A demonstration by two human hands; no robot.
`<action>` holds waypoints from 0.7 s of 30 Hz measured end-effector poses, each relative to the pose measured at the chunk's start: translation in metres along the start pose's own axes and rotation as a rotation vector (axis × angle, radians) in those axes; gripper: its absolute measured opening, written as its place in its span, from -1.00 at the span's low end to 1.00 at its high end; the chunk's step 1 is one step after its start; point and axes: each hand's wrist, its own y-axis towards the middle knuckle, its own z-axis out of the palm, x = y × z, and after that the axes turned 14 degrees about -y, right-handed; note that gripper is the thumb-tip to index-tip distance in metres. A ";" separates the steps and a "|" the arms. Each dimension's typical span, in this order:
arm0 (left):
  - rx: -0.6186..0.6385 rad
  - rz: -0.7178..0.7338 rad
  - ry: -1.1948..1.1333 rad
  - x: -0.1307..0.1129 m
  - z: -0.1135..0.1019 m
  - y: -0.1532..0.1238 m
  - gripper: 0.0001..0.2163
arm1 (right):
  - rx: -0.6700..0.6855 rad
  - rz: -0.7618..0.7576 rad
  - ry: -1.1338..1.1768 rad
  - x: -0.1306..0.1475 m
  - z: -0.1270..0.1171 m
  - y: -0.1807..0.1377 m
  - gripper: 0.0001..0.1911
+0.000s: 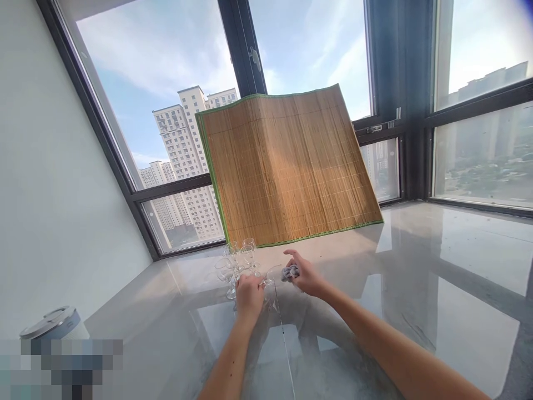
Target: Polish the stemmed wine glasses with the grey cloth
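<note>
My left hand (249, 294) is closed around the stem of a clear wine glass (271, 276), which lies tilted with its bowl pointing right. My right hand (303, 275) pinches a small grey cloth (290, 272) against the rim of that glass. Just behind my left hand, several more empty stemmed glasses (238, 258) stand upright in a cluster on the glossy floor (416, 289).
A bamboo mat (287, 166) with green edging leans against the window frame behind the glasses. A white wall runs along the left. A round white container with a metal lid (52, 322) sits at the lower left. Large windows wrap the corner.
</note>
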 end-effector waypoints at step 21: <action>0.127 -0.014 -0.151 -0.006 0.004 -0.002 -0.78 | 0.016 0.182 0.437 0.007 -0.012 0.001 -0.50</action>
